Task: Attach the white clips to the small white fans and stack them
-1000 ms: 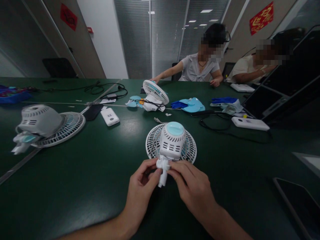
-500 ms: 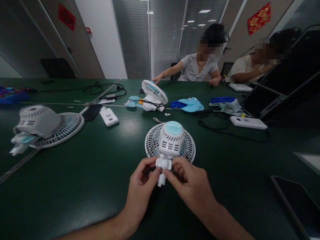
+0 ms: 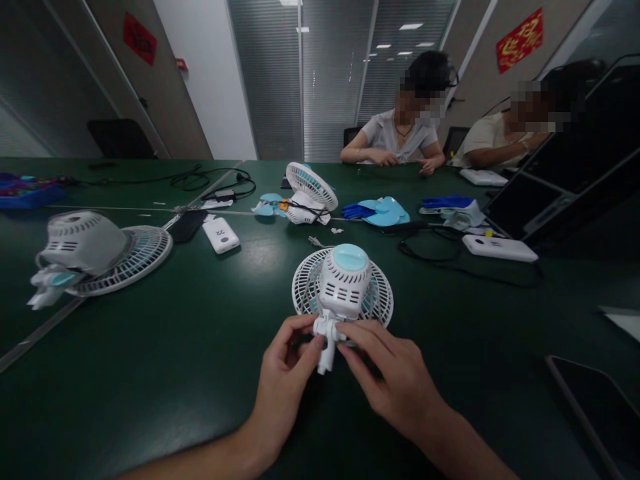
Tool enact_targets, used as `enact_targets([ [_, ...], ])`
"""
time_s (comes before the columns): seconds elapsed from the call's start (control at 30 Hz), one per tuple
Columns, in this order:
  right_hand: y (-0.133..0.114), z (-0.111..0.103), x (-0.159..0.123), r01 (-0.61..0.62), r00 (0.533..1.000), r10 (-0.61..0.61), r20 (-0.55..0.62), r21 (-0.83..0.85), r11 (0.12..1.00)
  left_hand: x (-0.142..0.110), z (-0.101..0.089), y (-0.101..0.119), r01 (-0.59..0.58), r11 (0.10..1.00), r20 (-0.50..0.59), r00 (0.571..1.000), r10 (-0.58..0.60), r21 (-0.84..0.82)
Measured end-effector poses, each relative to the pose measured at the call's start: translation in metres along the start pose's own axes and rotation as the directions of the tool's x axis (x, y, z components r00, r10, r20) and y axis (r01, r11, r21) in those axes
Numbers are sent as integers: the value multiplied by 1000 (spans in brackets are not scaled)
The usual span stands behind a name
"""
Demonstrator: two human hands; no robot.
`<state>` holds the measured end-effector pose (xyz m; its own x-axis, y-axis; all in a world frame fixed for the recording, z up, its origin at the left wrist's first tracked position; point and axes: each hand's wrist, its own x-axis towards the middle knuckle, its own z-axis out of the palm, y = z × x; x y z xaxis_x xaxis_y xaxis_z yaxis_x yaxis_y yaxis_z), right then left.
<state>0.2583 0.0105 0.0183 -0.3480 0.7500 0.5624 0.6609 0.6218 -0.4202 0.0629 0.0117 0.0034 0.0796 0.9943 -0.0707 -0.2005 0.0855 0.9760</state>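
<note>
A small white fan (image 3: 344, 283) with a light blue cap lies face down on the green table (image 3: 165, 347), its grille flat on the surface. A short white neck joint (image 3: 327, 340) sticks out of the motor housing toward me. My left hand (image 3: 283, 380) pinches the joint from the left with thumb and fingers closed on it. My right hand (image 3: 387, 377) presses its fingertips on the joint from the right, fingers curled around it.
A second fan (image 3: 90, 250) lies face down at the left. A third fan (image 3: 307, 193) lies further back with blue blades (image 3: 383, 210) and a white power bank (image 3: 220, 235) nearby. Cables, another power bank (image 3: 500, 248) and dark screens are at right. Two people sit across the table.
My fingers have shifted slightly on the fan's joint. The person across the table has drawn an arm back from the far fan.
</note>
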Motion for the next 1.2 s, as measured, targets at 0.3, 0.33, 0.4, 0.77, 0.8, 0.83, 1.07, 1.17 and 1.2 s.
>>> enact_targets([
  [0.3, 1, 12, 8, -171, 984, 170, -58, 1, 985, -1, 1, 1, -38, 999, 3, 999, 37, 36],
  [0.33, 0, 11, 8, -190, 981, 191, -45, 17, 982, -1, 1, 1, -39, 999, 6, 999, 38, 37],
  [0.4, 1, 8, 4, -180, 983, 181, -11, 51, 982, 0, 1, 1, -36, 999, 12, 999, 36, 26],
  [0.77, 0, 9, 4, -176, 983, 181, -32, 109, 978, 0, 2, -1, -76, 997, 16, 997, 76, 28],
  [0.8, -1, 9, 4, -178, 983, 182, -26, 108, 978, 0, 2, -1, -74, 997, 15, 997, 74, 26],
  [0.83, 0, 7, 3, -165, 986, 168, -16, 99, 981, 0, 1, -1, -70, 997, 16, 997, 69, 21],
  [1.07, 13, -2, 1, 59, 998, -58, 31, -40, 997, 0, 1, -1, -77, 996, 26, 997, 76, 34],
  [1.17, 6, 1, 4, -69, 997, 67, 39, 51, 996, 1, 0, -3, -86, 996, -4, 996, 87, 38],
  [1.2, 3, 1, 5, -108, 993, 104, 55, 84, 991, 1, 0, -4, -86, 996, -9, 996, 87, 39],
])
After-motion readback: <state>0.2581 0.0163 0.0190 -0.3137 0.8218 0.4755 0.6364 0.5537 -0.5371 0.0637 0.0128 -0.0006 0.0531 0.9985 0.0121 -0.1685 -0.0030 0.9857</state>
